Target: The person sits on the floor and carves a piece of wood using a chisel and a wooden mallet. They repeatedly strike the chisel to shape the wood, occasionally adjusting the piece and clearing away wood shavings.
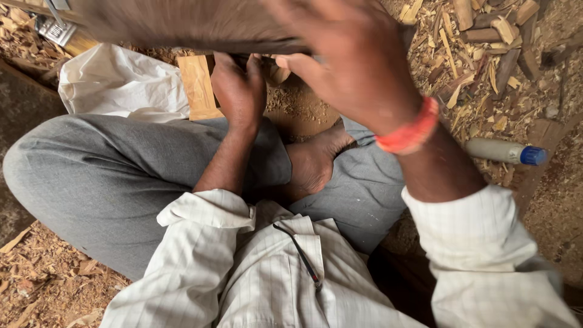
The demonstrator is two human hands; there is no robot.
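Left of the wooden block [197, 85] lies a crumpled white cloth [121, 85], with a grey-trousered knee [91, 170] below it. Just right of the block, the left hand [238, 88] is curled closed around a small piece of wood [278, 73], pressing it against a round stump [300, 109] dusted with sawdust. Further right of the block, the right hand [352, 58], wearing an orange wristband [410, 130], grips a blurred dark wooden tool [182, 24] that stretches across above the block. A bare foot [316, 161] rests below the stump. Far right of the block, a plastic bottle with a blue cap [504, 152] lies among wood chips [480, 42] on the floor.
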